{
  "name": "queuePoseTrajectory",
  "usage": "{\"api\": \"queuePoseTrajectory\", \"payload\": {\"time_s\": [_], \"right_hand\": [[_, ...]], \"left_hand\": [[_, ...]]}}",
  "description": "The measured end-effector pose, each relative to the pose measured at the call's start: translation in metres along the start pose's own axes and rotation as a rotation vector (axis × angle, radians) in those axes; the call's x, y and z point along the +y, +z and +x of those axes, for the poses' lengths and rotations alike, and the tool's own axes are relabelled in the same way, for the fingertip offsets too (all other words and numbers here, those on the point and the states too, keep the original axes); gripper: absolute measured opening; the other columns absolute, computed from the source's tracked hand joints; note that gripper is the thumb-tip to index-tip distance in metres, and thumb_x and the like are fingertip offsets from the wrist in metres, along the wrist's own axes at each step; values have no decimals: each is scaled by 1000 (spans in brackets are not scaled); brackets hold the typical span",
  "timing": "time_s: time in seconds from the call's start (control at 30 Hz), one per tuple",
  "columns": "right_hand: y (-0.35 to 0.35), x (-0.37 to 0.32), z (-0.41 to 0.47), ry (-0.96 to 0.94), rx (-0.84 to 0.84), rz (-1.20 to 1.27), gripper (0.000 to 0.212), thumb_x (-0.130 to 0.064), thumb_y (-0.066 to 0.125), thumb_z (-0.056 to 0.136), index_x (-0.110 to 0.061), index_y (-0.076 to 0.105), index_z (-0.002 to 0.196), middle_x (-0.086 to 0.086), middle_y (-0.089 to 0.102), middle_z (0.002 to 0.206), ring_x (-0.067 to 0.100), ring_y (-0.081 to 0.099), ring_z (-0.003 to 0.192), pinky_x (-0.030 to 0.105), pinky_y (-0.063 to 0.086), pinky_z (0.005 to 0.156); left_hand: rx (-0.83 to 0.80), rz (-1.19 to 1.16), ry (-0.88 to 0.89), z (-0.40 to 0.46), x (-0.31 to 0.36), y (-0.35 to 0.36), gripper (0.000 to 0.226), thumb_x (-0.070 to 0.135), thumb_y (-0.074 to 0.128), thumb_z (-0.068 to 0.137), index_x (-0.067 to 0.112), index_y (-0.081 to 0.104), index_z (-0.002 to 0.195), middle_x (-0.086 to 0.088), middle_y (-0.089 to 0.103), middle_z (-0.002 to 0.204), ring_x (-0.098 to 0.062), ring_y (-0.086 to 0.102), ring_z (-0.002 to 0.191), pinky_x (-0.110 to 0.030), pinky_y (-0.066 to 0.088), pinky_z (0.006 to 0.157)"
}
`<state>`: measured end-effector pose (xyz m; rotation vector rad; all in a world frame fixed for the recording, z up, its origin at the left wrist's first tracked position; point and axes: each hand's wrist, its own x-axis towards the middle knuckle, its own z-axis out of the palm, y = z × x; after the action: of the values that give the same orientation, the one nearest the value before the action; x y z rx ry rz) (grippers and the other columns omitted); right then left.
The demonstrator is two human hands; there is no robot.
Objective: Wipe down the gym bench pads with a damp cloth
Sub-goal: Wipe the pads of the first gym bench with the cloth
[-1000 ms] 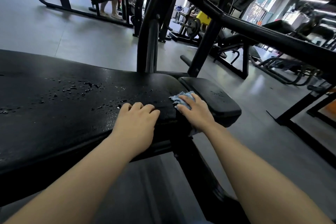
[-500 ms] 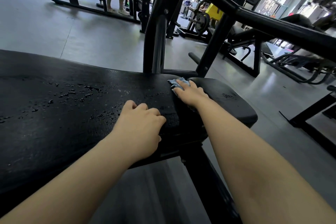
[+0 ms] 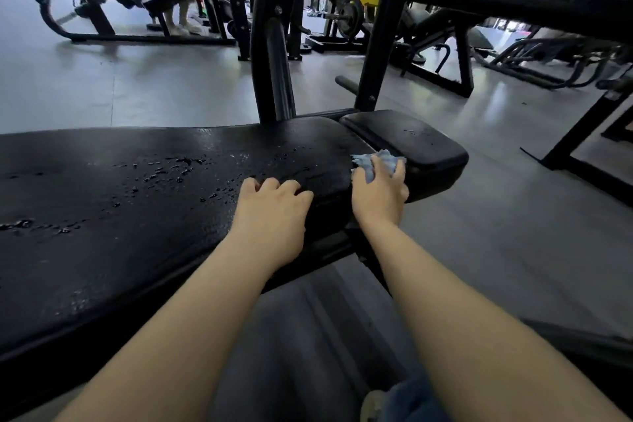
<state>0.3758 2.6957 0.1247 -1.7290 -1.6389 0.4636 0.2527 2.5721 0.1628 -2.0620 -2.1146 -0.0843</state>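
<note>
the right hand point(image 3: 378, 195) gripped the crumpled blue cloth point(image 3: 373, 163) at the gap between the long bench pad point(image 3: 137, 209) and the smaller seat pad point(image 3: 411, 144). the left hand point(image 3: 270, 212) rested on the long pad's near edge, fingers loosely curled, holding nothing. water droplets point(image 3: 171, 171) beaded on the pad.

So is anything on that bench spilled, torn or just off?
Only the wet patches: water droplets lie scattered across the long bench pad, left of where the right hand presses the blue cloth at the gap beside the small seat pad. That fits damp wiping. No tears or damage show.
</note>
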Motion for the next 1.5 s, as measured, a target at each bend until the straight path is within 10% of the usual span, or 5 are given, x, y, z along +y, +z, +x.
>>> {"api": "queuePoseTrajectory", "payload": {"time_s": [0.5,0.87,1.5], "right_hand": [[36,-25,-64,281,28,554,66,-40,32,100,-20,-6,151,18,-15,156,32,-7,145,39,-1,115],[24,-30,-51,653,1,857,65,-53,30,97,-34,-3,150,14,-7,158,43,24,136,45,25,108],[30,-58,-118,515,-241,811,78,-54,32,96,-26,-20,147,19,-21,154,39,18,140,45,21,111]], "left_hand": [[7,7,-4,-12,-3,6,55,33,51,91,33,29,142,8,28,151,-22,31,134,-43,26,106],[36,24,14,-22,-12,10,55,26,46,94,34,26,144,8,26,152,-20,29,136,-43,22,108],[135,179,41,-94,-55,10,71,22,68,78,30,37,142,0,41,146,-26,42,128,-45,22,100]]}}
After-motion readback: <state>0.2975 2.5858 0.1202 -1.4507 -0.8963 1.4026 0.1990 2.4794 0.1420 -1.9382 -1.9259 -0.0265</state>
